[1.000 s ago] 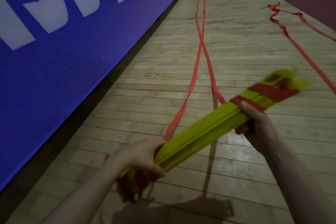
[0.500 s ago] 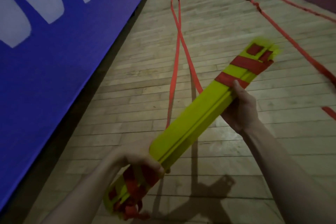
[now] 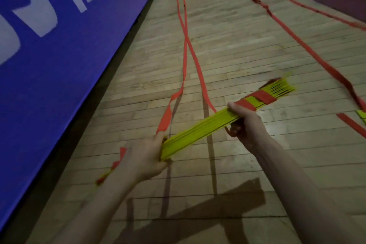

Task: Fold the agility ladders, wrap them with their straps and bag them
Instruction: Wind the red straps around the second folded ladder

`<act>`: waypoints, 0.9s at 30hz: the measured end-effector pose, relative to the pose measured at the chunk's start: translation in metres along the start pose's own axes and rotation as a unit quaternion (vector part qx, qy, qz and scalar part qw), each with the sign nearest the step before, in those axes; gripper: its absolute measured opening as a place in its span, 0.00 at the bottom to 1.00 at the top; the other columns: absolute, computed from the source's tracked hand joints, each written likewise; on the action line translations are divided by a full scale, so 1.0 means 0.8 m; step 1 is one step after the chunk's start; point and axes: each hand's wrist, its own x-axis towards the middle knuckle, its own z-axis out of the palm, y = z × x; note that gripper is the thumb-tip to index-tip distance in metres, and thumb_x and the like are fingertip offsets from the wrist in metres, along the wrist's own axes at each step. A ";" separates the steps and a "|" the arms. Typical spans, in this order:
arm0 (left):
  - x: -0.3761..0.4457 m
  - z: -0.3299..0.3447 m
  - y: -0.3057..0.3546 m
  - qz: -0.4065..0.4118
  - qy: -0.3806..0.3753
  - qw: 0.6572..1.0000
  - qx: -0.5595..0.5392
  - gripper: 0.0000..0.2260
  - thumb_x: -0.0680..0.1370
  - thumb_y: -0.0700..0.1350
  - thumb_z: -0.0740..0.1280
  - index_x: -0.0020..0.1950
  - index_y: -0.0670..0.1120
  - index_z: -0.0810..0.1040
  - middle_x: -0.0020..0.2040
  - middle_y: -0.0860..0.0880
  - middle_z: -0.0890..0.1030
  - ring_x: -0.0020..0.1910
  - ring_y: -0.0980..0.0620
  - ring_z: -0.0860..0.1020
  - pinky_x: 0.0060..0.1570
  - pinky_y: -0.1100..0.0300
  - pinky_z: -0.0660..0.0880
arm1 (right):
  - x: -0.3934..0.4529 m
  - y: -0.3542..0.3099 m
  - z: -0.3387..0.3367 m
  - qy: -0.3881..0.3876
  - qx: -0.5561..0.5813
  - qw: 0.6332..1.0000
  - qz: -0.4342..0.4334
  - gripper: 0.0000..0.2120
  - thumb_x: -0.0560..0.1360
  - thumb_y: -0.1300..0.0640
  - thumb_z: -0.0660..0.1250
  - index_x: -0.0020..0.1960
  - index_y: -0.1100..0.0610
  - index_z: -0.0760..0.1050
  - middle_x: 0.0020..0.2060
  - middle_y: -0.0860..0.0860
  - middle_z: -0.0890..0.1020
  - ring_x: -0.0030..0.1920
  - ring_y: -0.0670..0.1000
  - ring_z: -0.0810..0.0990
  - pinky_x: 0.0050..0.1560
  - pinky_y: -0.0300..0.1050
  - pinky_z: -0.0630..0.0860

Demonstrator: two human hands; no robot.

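A stack of yellow ladder rungs (image 3: 200, 129) is held above the wooden floor (image 3: 247, 49), its near end clenched in the left hand (image 3: 145, 157) and its middle in the right hand's (image 3: 245, 123) grip, while two red straps (image 3: 185, 31) are trailed away beyond it.

We count one stack of flat yellow plastic ladder rungs (image 3: 200, 130), their number too tight to tell, held by our two hands: left hand (image 3: 145, 156), right hand (image 3: 246, 127). Two red webbing straps (image 3: 185, 45) trail from it along the wooden floor (image 3: 237, 49); a third red strap (image 3: 309, 49) lies apart.
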 end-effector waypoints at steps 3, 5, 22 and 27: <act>0.011 -0.025 -0.017 -0.065 -0.252 0.941 -0.217 0.26 0.68 0.60 0.73 0.63 0.60 0.69 0.55 0.57 0.77 0.52 0.58 0.77 0.56 0.54 0.76 | -0.008 -0.009 0.010 -0.042 0.033 0.997 -0.051 0.09 0.70 0.56 0.70 0.36 0.57 0.73 0.22 0.48 0.69 0.21 0.46 0.66 0.27 0.40 0.62; 0.007 -0.026 -0.020 -0.077 -0.285 0.908 -0.296 0.24 0.69 0.58 0.73 0.62 0.59 0.69 0.56 0.56 0.76 0.53 0.60 0.77 0.54 0.62 0.75 | -0.013 -0.016 0.014 -0.041 0.073 0.994 -0.072 0.08 0.73 0.57 0.68 0.38 0.57 0.72 0.24 0.48 0.73 0.24 0.46 0.73 0.25 0.39 0.70; 0.007 -0.043 -0.038 0.006 -0.107 0.895 -0.433 0.03 0.70 0.51 0.69 0.37 0.55 0.80 0.42 0.51 0.83 0.44 0.55 0.82 0.45 0.65 0.76 | -0.020 -0.020 0.002 -0.019 0.178 0.982 -0.063 0.18 0.79 0.55 0.61 0.31 0.56 0.74 0.18 0.45 0.71 0.18 0.42 0.63 0.22 0.33 0.63; 0.020 -0.043 -0.025 -0.018 -0.173 0.883 -0.435 0.17 0.77 0.56 0.64 0.41 0.41 0.75 0.36 0.50 0.78 0.36 0.55 0.79 0.37 0.62 0.75 | -0.024 -0.009 0.013 -0.057 0.185 0.978 -0.072 0.18 0.72 0.51 0.65 0.24 0.53 0.77 0.19 0.45 0.70 0.19 0.42 0.63 0.26 0.35 0.63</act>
